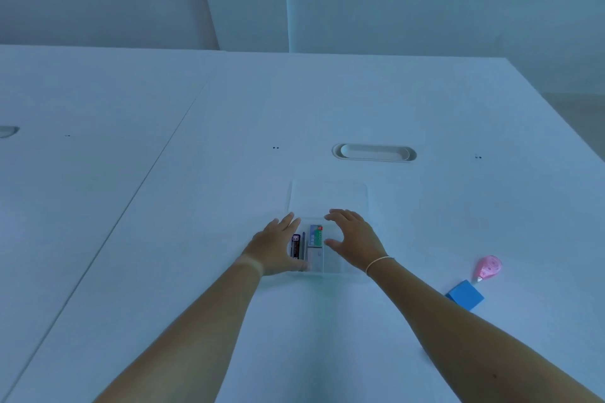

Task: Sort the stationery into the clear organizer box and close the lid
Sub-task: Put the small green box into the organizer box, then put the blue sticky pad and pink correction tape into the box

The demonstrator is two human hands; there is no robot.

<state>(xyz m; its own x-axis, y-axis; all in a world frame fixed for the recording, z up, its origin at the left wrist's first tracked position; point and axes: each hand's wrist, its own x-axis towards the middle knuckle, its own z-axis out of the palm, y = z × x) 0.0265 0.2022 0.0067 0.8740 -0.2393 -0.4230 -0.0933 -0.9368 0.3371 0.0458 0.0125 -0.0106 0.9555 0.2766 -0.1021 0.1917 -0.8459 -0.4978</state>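
Note:
The clear organizer box [330, 267] lies on the white table, its clear lid [329, 198] folded flat behind it. Inside I see a black lead case [296, 246], a thin blue pen [303, 242], a green-and-blue eraser [316, 235] and a pale item below it. My left hand [276, 245] rests against the box's left side, fingers spread. My right hand [355, 239] hovers over the box's right compartment, fingers curved and apart, holding nothing. A pink correction tape [488, 268] and a blue sticky-note pad [465, 294] lie on the table to the right.
A recessed oval cable tray [374, 152] sits in the table behind the box. A seam [157, 167] between two tabletops runs diagonally on the left. The table's right edge [556, 111] falls off toward the floor.

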